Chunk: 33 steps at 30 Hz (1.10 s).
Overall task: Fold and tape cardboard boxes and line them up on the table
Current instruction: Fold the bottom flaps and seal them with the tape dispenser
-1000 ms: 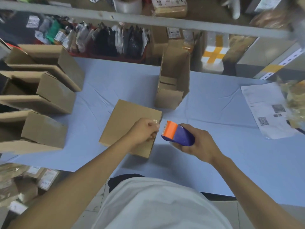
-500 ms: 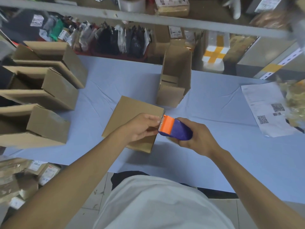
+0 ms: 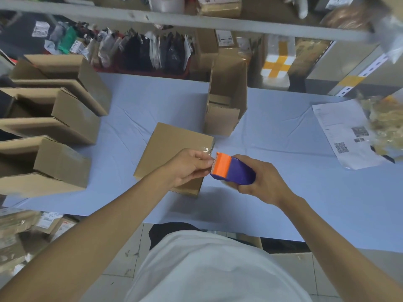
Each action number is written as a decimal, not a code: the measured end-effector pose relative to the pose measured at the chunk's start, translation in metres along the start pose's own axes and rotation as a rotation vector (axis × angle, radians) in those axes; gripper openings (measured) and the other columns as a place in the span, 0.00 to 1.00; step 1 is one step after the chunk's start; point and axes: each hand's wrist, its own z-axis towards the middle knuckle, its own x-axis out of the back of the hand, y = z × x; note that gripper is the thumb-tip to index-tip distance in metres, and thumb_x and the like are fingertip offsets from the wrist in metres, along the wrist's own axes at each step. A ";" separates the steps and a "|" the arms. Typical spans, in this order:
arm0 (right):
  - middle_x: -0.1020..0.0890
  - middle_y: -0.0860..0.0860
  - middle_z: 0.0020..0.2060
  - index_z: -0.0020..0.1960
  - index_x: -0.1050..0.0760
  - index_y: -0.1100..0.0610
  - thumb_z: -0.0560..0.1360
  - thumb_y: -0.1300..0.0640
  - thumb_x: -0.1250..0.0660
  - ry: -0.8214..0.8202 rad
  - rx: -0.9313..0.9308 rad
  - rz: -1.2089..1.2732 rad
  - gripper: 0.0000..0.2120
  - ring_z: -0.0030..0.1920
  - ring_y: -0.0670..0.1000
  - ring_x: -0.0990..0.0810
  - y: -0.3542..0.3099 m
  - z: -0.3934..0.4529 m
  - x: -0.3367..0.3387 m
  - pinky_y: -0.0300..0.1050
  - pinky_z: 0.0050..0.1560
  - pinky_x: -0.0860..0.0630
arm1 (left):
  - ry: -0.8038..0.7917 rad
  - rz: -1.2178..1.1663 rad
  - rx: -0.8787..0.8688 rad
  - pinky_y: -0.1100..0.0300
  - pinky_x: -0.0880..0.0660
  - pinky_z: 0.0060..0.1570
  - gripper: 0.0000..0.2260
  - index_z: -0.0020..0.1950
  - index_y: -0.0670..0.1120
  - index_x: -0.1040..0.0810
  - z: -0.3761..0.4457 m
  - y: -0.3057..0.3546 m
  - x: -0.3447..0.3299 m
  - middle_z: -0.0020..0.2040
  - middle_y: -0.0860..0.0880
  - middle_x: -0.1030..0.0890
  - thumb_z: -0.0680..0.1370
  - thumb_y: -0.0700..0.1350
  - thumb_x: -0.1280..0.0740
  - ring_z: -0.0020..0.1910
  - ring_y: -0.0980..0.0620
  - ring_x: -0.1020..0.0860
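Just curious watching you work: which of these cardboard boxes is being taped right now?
The closed box lying under the hands, clear tape at its corner. The other boxes, three at left and one behind, stand open.

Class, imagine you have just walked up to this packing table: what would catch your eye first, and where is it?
First, the orange and purple tape dispenser, gripped by the right hand at the middle of the table, while the left hand pinches the clear tape at its toothed edge. Under the hands lies a cardboard box on the pale blue table. Three open boxes line the left side.
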 end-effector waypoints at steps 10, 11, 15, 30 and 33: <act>0.21 0.36 0.50 0.65 0.33 0.38 0.67 0.41 0.23 -0.007 0.008 -0.043 0.30 0.48 0.45 0.21 0.004 -0.007 0.003 0.42 0.47 0.20 | -0.007 -0.083 0.040 0.57 0.19 0.51 0.05 0.48 0.39 0.17 -0.005 0.000 -0.005 0.46 0.42 0.15 0.79 0.39 0.33 0.48 0.48 0.15; 0.21 0.36 0.50 0.65 0.33 0.37 0.67 0.41 0.23 -0.012 0.013 -0.043 0.30 0.48 0.45 0.21 0.003 -0.006 0.002 0.41 0.47 0.20 | 0.008 -0.059 0.035 0.59 0.19 0.47 0.04 0.48 0.40 0.18 -0.006 0.001 -0.006 0.44 0.44 0.15 0.78 0.38 0.32 0.45 0.50 0.15; 0.21 0.36 0.50 0.65 0.33 0.38 0.67 0.40 0.23 -0.017 0.030 -0.052 0.30 0.47 0.45 0.21 0.001 -0.004 0.002 0.41 0.46 0.20 | 0.174 0.078 0.004 0.65 0.21 0.36 0.06 0.43 0.40 0.17 -0.008 0.001 -0.008 0.39 0.45 0.16 0.74 0.30 0.30 0.36 0.54 0.16; 0.20 0.39 0.48 0.64 0.34 0.38 0.68 0.42 0.26 -0.124 -0.012 -0.179 0.28 0.43 0.46 0.21 0.009 -0.013 -0.009 0.46 0.44 0.20 | 0.415 0.603 -0.175 0.55 0.19 0.43 0.05 0.38 0.43 0.18 -0.011 0.000 0.036 0.36 0.46 0.16 0.69 0.36 0.23 0.38 0.47 0.17; 0.20 0.38 0.46 0.63 0.33 0.38 0.68 0.42 0.26 -0.092 -0.083 -0.207 0.27 0.42 0.46 0.22 0.025 -0.029 -0.005 0.46 0.44 0.21 | 0.359 0.663 -0.169 0.57 0.21 0.39 0.07 0.35 0.45 0.18 -0.011 0.000 0.055 0.29 0.48 0.17 0.68 0.38 0.21 0.31 0.54 0.20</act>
